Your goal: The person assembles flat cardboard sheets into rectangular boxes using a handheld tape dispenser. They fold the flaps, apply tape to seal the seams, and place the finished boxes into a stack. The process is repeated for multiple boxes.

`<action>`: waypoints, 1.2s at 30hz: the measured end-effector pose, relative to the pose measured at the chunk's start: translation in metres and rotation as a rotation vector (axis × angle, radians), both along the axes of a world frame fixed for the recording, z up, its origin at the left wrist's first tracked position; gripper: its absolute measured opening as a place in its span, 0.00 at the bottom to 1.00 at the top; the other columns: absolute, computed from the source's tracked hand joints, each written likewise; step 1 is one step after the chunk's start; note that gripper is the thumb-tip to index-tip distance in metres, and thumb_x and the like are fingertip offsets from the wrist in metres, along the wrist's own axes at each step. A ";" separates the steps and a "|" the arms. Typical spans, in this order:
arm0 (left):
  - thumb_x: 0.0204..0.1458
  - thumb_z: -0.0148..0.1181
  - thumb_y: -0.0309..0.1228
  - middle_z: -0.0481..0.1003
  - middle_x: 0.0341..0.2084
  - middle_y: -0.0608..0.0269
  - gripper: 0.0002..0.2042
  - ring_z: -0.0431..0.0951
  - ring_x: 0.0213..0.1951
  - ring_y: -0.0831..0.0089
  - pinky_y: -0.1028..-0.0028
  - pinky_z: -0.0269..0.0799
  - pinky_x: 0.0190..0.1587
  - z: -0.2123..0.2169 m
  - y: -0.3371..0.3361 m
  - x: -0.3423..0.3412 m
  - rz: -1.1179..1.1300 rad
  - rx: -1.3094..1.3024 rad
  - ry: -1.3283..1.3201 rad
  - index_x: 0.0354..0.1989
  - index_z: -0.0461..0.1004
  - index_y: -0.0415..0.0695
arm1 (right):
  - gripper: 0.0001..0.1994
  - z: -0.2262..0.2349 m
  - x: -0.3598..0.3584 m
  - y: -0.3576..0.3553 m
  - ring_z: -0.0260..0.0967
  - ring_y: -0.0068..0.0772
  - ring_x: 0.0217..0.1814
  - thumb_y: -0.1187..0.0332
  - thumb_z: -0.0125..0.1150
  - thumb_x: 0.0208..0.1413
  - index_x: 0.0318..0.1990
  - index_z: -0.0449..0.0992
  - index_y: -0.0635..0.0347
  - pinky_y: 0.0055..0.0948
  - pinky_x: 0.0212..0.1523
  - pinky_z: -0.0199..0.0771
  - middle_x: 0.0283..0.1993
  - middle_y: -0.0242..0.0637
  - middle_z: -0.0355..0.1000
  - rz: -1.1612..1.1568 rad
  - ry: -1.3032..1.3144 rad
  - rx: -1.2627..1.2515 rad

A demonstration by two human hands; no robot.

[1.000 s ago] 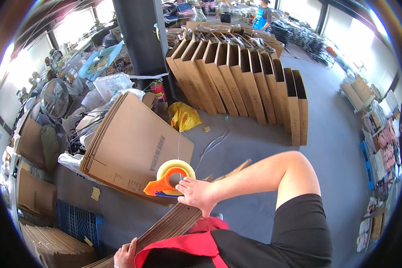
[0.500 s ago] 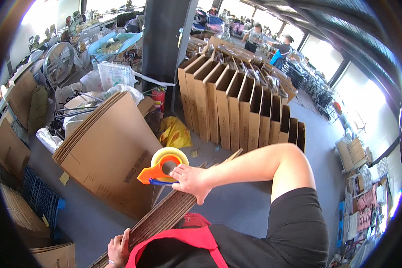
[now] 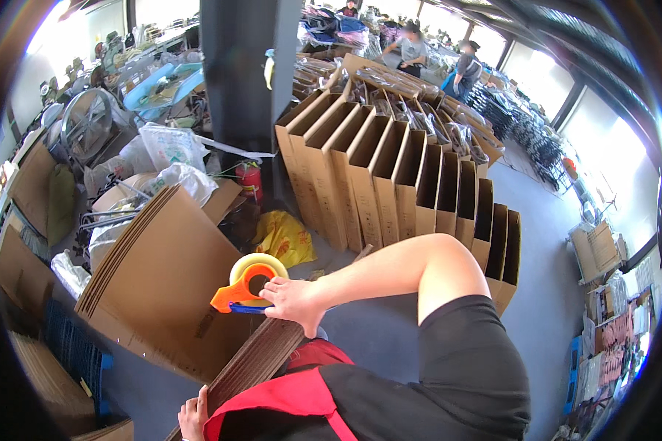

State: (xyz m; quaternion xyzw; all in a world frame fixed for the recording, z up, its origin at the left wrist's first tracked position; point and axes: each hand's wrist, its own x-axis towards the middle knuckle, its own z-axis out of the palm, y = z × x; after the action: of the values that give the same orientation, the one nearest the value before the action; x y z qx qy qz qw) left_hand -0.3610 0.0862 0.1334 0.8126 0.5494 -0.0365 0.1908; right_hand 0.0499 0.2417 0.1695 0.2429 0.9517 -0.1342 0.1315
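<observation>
My right hand (image 3: 294, 301) is closed on a tape dispenser (image 3: 230, 295), an orange frame with a blue handle and a wide yellowish tape roll (image 3: 240, 267). The hand also rests against the upper end of a bundle of flattened cardboard boxes (image 3: 260, 360), seen edge-on and slanting across my front. Lower down, my left hand (image 3: 193, 413) grips the same bundle, fingers curled over its edge; part of that hand is cut off by the picture's rim. My red apron (image 3: 287, 400) hides some of the bundle.
A leaning stack of flat cardboard (image 3: 165, 287) is just left. Ahead, a row of upright open cartons (image 3: 375, 169) holds plastic-wrapped items. A dark pillar (image 3: 235, 95), fire extinguisher (image 3: 249, 182), yellow bag (image 3: 285, 239) and blue pallet (image 3: 73, 353) are around. Two people (image 3: 412, 55) work farther off.
The view has shifted, and the upright cartons appear closer. My hands, the dispenser and the cardboard bundle sit slightly farther left in the picture, with both grips kept.
</observation>
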 end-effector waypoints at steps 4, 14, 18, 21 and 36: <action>0.58 0.60 0.35 0.75 0.50 0.52 0.35 0.77 0.47 0.52 0.55 0.75 0.48 -0.006 0.029 0.055 0.033 0.012 0.043 0.75 0.57 0.54 | 0.47 -0.018 0.044 0.053 0.53 0.66 0.75 0.49 0.81 0.24 0.57 0.73 0.64 0.55 0.77 0.47 0.69 0.68 0.58 0.106 0.097 0.072; 0.50 0.67 0.53 0.72 0.46 0.53 0.48 0.73 0.48 0.50 0.53 0.69 0.48 -0.106 0.112 0.022 0.154 0.225 0.200 0.79 0.49 0.58 | 0.49 -0.060 0.063 0.178 0.55 0.60 0.73 0.31 0.78 0.30 0.58 0.76 0.56 0.52 0.73 0.52 0.66 0.60 0.61 0.013 0.198 -0.019; 0.23 0.79 0.53 0.70 0.53 0.49 0.65 0.72 0.55 0.50 0.54 0.66 0.60 -0.071 0.138 0.065 0.126 0.299 0.148 0.77 0.51 0.48 | 0.12 -0.091 0.050 0.229 0.75 0.46 0.44 0.55 0.73 0.49 0.36 0.86 0.48 0.41 0.47 0.74 0.38 0.39 0.79 -0.211 0.814 -0.027; 0.23 0.78 0.48 0.66 0.57 0.49 0.67 0.65 0.60 0.49 0.50 0.58 0.64 -0.048 0.162 0.050 0.158 0.240 0.154 0.79 0.46 0.46 | 0.07 -0.033 0.017 0.224 0.75 0.45 0.45 0.75 0.67 0.48 0.34 0.84 0.52 0.37 0.45 0.76 0.37 0.41 0.78 -0.323 1.349 0.240; 0.30 0.81 0.47 0.62 0.65 0.40 0.68 0.61 0.68 0.46 0.52 0.56 0.72 -0.122 0.417 -0.096 0.452 0.099 0.224 0.80 0.35 0.62 | 0.10 -0.084 0.036 -0.057 0.76 0.31 0.46 0.65 0.63 0.65 0.49 0.80 0.58 0.30 0.45 0.77 0.47 0.40 0.73 -1.409 1.345 -0.191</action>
State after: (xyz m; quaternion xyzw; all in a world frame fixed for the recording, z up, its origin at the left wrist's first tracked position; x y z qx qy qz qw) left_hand -0.4574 0.5029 0.0118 0.6683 0.7360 -0.0558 0.0923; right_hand 0.0855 0.1851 0.0853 0.6169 0.4501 -0.3692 -0.5296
